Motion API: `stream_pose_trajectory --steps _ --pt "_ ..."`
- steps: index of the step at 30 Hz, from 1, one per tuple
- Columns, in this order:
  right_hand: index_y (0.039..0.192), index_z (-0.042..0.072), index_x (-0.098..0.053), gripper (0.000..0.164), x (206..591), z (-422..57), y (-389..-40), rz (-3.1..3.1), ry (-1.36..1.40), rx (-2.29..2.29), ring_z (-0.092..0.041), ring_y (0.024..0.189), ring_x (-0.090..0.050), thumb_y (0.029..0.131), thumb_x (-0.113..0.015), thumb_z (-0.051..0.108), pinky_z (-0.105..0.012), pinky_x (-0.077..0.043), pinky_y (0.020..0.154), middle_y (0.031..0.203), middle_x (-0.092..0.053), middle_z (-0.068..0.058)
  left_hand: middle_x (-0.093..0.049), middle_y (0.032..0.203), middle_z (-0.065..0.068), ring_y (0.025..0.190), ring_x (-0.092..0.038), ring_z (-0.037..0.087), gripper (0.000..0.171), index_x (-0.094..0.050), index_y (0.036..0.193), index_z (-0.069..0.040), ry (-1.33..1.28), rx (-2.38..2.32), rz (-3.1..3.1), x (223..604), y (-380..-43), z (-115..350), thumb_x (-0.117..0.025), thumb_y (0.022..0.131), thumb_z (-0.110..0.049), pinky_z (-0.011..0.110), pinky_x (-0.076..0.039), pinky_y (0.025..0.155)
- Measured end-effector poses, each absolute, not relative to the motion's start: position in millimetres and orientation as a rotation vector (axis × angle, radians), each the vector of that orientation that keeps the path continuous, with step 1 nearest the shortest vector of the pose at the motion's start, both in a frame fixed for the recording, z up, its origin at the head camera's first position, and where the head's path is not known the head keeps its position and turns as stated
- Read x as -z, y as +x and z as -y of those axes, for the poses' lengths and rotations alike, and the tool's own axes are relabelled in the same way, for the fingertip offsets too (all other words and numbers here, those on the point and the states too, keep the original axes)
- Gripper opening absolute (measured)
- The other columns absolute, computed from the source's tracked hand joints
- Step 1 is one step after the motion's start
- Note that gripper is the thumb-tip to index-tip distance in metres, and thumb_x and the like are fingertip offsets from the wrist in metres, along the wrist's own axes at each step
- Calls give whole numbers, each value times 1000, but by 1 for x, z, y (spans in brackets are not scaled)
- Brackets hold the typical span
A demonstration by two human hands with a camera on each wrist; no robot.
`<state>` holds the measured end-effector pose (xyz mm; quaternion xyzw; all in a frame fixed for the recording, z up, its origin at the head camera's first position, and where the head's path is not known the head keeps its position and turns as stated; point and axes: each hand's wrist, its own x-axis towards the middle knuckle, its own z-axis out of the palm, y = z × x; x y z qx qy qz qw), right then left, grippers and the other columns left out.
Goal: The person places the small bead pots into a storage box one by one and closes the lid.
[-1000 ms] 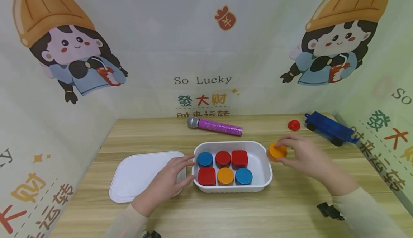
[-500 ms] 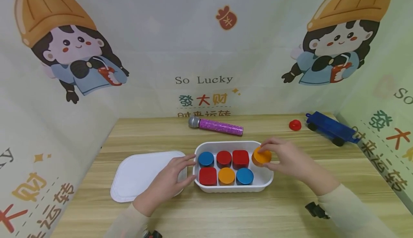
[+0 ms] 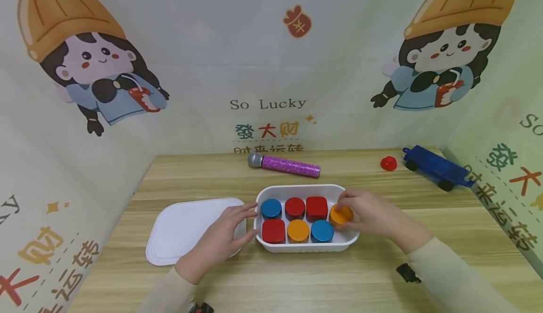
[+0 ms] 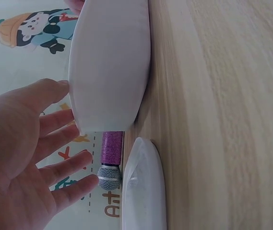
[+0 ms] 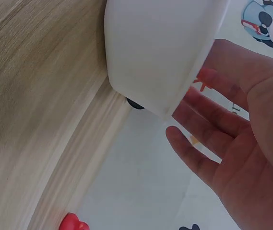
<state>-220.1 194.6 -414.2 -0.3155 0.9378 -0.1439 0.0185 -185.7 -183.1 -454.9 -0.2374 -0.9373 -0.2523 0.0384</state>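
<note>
A white oval-ended tub (image 3: 305, 248) holds two rows of coloured blocks, round and square. Blue round (image 3: 271, 209), red round and red square (image 3: 316, 207) ones make up the back row; a red square, an orange round (image 3: 298, 231) and a blue round one the front row. At the tub's right end my right hand (image 3: 375, 214) pinches another orange round block (image 3: 341, 215) inside the rim. My left hand (image 3: 217, 237) has its fingers loosely spread at the tub's left rim. In the left wrist view, that hand's (image 4: 35, 148) thumb and fingertips are right at the rim.
A white lid (image 3: 182, 233) lies left of the tub, partly under my left hand in the head view. Behind stand a purple toy microphone (image 3: 290, 166), a small red piece (image 3: 388, 163) and a blue wheeled toy (image 3: 437, 166). Printed cloth walls enclose the table.
My right hand has carried the orange round block leftward from outside the tub's right rim, then down into its right end. My left hand stays at the left rim.
</note>
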Motion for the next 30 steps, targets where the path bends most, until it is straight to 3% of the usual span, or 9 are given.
stream_pose_trajectory --steps 14,22,30 --pt "108 13 -80 33 424 -185 -226 -2886 -898 399 -22 100 -68 79 -91 22 -44 -61 95 114 -73 -6 -52 157 1 142 -51 27 44 -67 136 -14 -710 781 2886 455 -186 183 -75 96 -31 48 -48 116" --pt "111 15 -79 31 420 -196 -222 -2931 -903 462 -36 124 -61 82 -88 21 -63 -47 110 132 -68 -11 -52 157 1 141 -51 27 44 -67 135 -14 -710 775 2876 453 -187 183 -75 96 -31 48 -48 116" --pt "117 12 -76 30 437 -228 -209 -3032 -898 861 -41 132 -55 90 -82 22 -69 -46 108 141 -64 -14 -55 155 4 140 -52 29 44 -68 134 -13 -739 755 2849 454 -187 184 -76 95 -31 49 -47 116"
